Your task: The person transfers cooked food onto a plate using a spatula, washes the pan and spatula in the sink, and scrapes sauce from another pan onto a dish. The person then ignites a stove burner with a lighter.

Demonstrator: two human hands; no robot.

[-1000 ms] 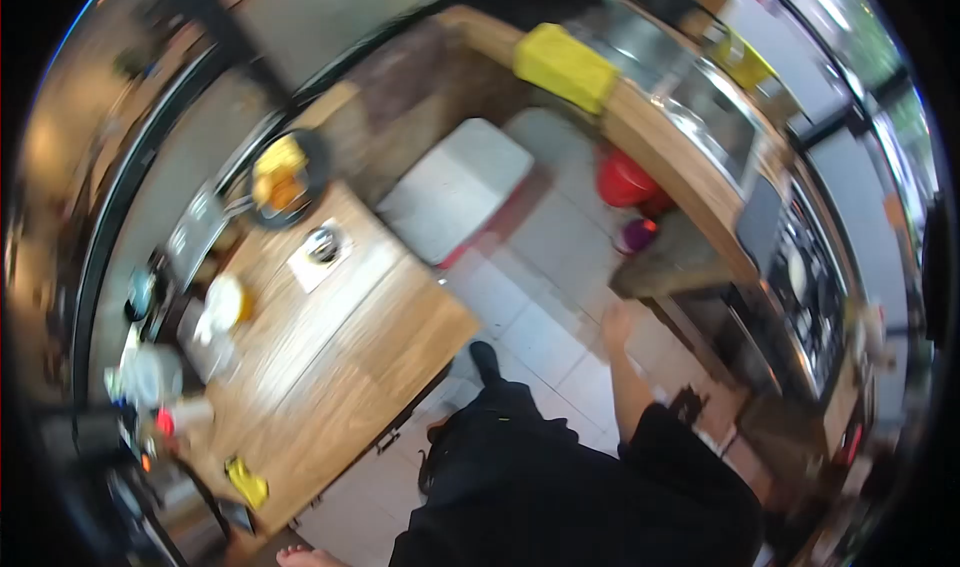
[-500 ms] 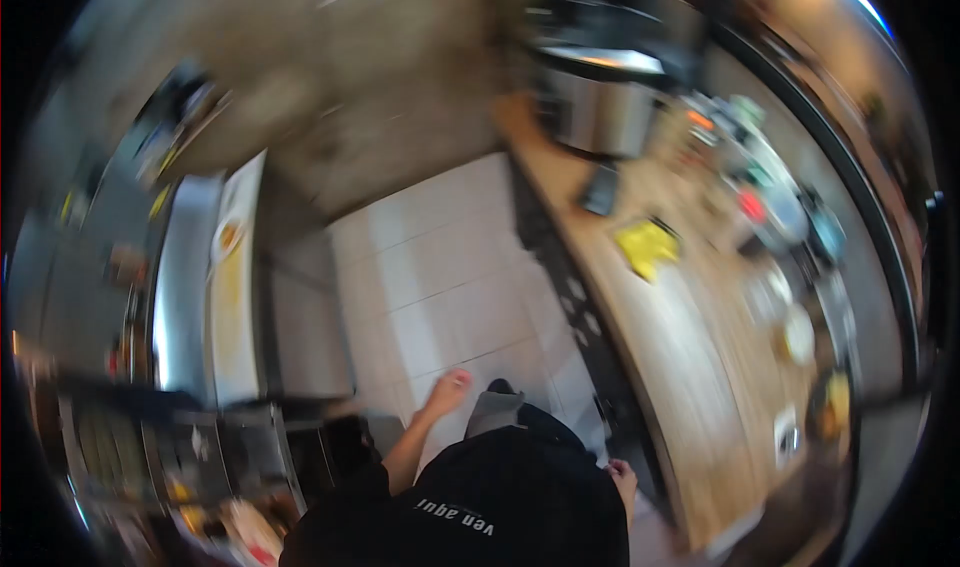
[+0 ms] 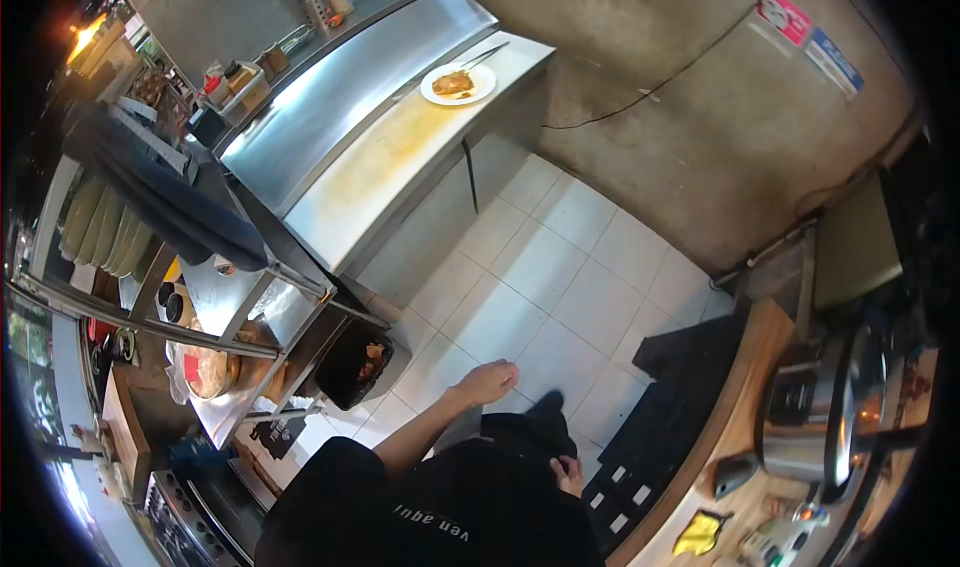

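My left hand (image 3: 488,382) hangs in front of my body above the tiled floor, its fingers loosely curled together with nothing visible in them. My right hand (image 3: 568,475) is low beside the black apron (image 3: 440,507), its fingers slightly apart and holding nothing that shows. Ahead, a white plate (image 3: 482,91) with orange-brown food (image 3: 452,84) and a metal utensil stands on the stained white counter board (image 3: 350,192). Neither hand touches the plate or the counter.
A black bin (image 3: 345,372) stands left beside a metal shelf (image 3: 262,312) with containers. On the right, a wooden worktop (image 3: 690,472) bears a large steel pot (image 3: 795,417) and a yellow cloth (image 3: 702,533). A concrete wall (image 3: 640,57) rises behind.
The view has swung from the wooden table and sink area toward the white counter with the plate. My left hand stays in front of my body, and my right hand now sits closer against the apron.
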